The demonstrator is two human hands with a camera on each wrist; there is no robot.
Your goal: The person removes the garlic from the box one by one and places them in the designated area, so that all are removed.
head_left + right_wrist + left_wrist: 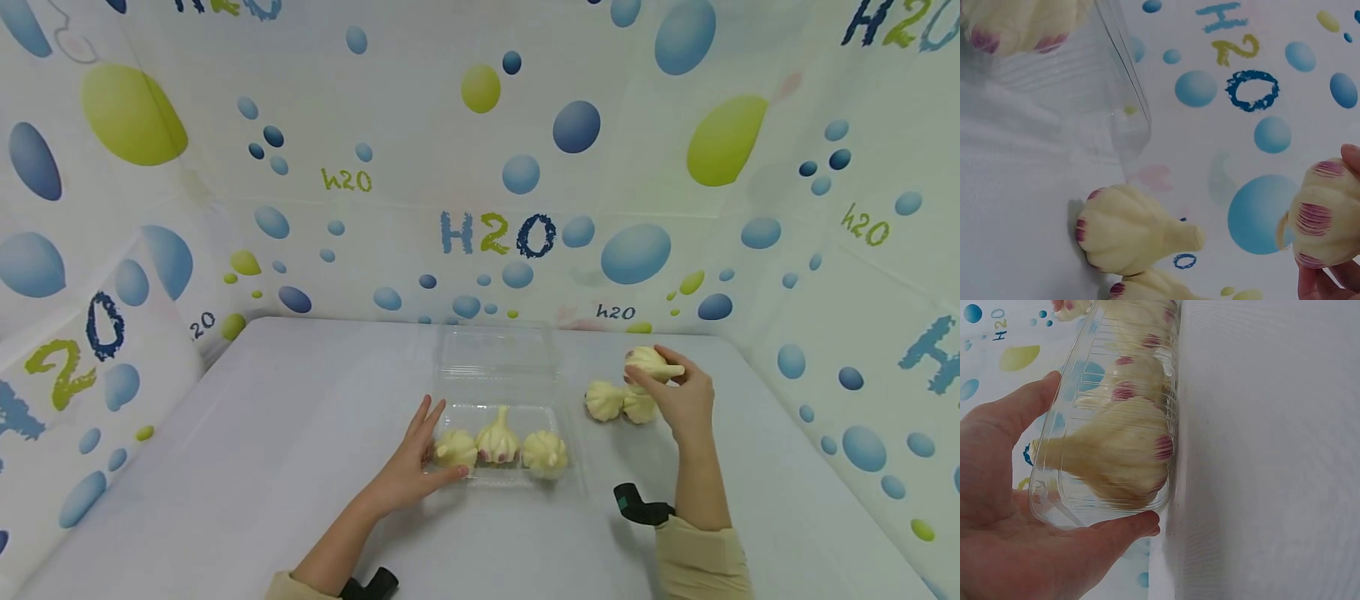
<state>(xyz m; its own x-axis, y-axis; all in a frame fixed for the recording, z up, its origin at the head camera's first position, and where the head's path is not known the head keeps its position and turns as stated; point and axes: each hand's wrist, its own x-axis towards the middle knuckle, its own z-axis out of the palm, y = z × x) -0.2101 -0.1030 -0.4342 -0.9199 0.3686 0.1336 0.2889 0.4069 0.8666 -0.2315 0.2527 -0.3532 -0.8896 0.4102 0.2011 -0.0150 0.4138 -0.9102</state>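
My left hand (411, 462) rests against the left end of a clear plastic container (1054, 434), its fingers straight along the end wall and the thumb at the front rim. Inside, three garlic bulbs sit in a row: a left bulb (455, 450), a middle bulb (498, 440) with its stem up, and a right bulb (545, 452). My right hand (686, 400) pinches another garlic bulb (1322, 215) between thumb and fingers, above the table. Below it, two more bulbs lie side by side, one bulb (1132, 228) left of the other bulb (640, 406).
The container's transparent lid (495, 354) lies folded back behind it on the white table (315, 392). A black wrist mount (637, 506) sticks out at the right cuff. Sheeting (397, 242) with blue and green spots surrounds the table at the back and sides.
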